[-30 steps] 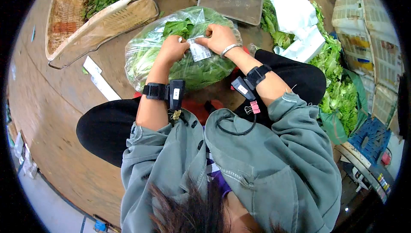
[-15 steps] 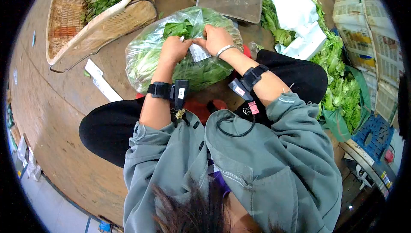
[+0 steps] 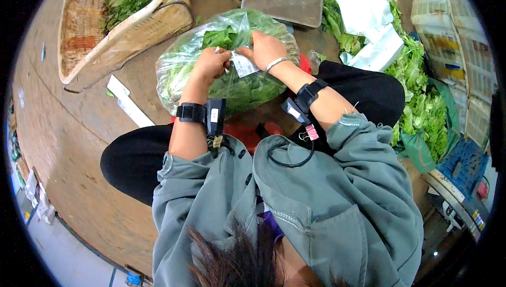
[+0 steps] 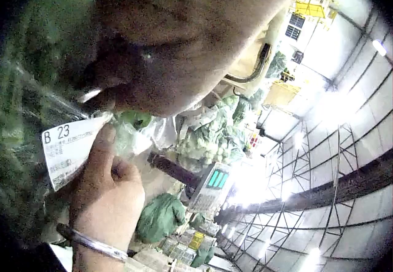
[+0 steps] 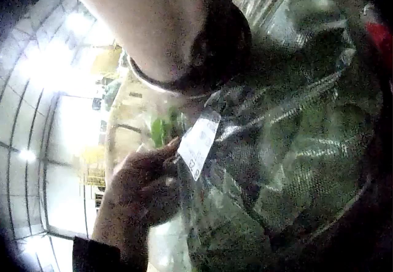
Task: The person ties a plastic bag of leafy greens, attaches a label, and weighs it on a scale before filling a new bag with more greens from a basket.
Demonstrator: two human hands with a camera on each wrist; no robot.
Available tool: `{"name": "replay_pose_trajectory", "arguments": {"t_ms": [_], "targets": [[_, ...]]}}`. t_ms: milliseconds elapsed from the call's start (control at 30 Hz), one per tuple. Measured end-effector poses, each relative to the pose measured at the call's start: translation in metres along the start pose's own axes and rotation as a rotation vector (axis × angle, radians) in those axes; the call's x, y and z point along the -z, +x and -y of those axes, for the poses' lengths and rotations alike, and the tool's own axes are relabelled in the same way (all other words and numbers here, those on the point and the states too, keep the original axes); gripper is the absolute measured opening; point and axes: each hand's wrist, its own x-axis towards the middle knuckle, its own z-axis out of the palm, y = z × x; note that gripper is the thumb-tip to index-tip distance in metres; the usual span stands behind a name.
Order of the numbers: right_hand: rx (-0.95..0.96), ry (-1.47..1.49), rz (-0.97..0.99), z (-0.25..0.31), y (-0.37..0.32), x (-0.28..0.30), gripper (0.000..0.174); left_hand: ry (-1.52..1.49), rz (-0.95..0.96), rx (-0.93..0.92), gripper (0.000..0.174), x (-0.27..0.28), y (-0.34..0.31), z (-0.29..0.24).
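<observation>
A clear plastic bag (image 3: 179, 71) full of leafy greens lies before the person's crossed legs. On its top is a white printed label (image 3: 243, 65), marked "B 23" in the left wrist view, where the label (image 4: 64, 146) hangs by the right thumb. The left hand (image 3: 212, 64) has curled fingers pinching the gathered plastic at the label's left, with a small white thing between the fingers. The right hand (image 3: 268, 50), with a silver bangle, pinches the label's upper edge and the bag beside it. The bag's mouth is partly hidden by the hands.
A crate (image 3: 87, 39) of greens stands at upper left, a flat scale (image 3: 283, 2) beyond the bag. White plastic (image 3: 361, 7) covers lettuce (image 3: 421, 113) on the right, near stacked crates (image 3: 440, 34). A white strip (image 3: 129, 105) lies left of the bag.
The left hand has turned and drawn slightly left and down from the right hand, so a gap shows between them and more of the label is visible. The right hand has barely moved.
</observation>
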Motion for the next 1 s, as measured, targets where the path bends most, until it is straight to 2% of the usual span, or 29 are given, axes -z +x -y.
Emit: {"name": "replay_pose_trajectory", "arguments": {"t_ms": [33,133,167,267,333,400,467,533,567,600,700,733,767,800,867,933,1000], "targets": [[-0.006,0.009,0.021,-0.005,0.003,0.001,0.043,0.002,-0.001,-0.003,0.021,0.000,0.000,0.000],[-0.026,0.033,0.006,-0.013,0.006,0.004,0.033,0.006,-0.011,0.000,0.017,0.001,0.001,-0.002],[-0.057,0.018,-0.046,-0.015,0.003,0.006,0.022,0.024,0.057,0.029,0.016,0.004,0.000,-0.004],[0.059,-0.003,-0.060,-0.015,-0.005,0.030,0.024,0.090,0.180,0.059,0.017,0.014,-0.005,-0.020],[0.132,0.010,-0.051,-0.006,-0.021,0.066,0.024,0.142,0.234,0.054,0.019,0.015,-0.014,-0.037],[0.284,-0.012,-0.152,0.005,-0.046,0.100,0.025,0.522,0.258,0.074,0.021,0.015,-0.026,-0.052],[0.346,0.050,-0.167,0.006,-0.066,0.122,0.023,0.608,0.280,0.018,0.023,0.022,-0.029,-0.050],[0.428,0.112,-0.202,0.007,-0.074,0.127,0.022,0.852,0.254,-0.034,0.026,0.029,-0.026,-0.048],[0.382,0.091,-0.108,0.009,-0.070,0.119,0.021,0.839,0.263,-0.079,0.030,0.030,-0.027,-0.044],[0.345,0.070,-0.031,0.012,-0.064,0.109,0.020,0.855,0.279,-0.040,0.032,0.029,-0.018,-0.037],[0.319,-0.005,0.095,0.012,-0.028,0.036,0.019,0.865,0.181,-0.031,0.035,0.005,-0.019,-0.033],[0.277,-0.005,0.074,0.015,-0.019,0.027,0.020,0.991,0.140,-0.225,0.034,0.003,-0.017,-0.030],[0.273,-0.036,0.113,0.020,-0.013,0.018,0.021,1.070,0.071,-0.248,0.032,-0.002,-0.012,-0.025],[0.258,-0.066,0.163,0.024,-0.008,0.012,0.021,1.044,0.091,-0.234,0.030,-0.001,-0.007,-0.023],[0.249,-0.032,0.151,0.024,-0.008,0.014,0.027,1.123,0.123,-0.343,0.035,0.002,-0.007,-0.024],[0.148,-0.129,0.321,0.016,0.005,0.031,0.035,1.049,0.149,-0.253,0.034,0.002,-0.013,-0.033],[0.108,-0.223,0.360,-0.005,0.020,0.041,0.044,0.989,0.199,-0.322,0.035,0.003,-0.014,-0.023]]}}
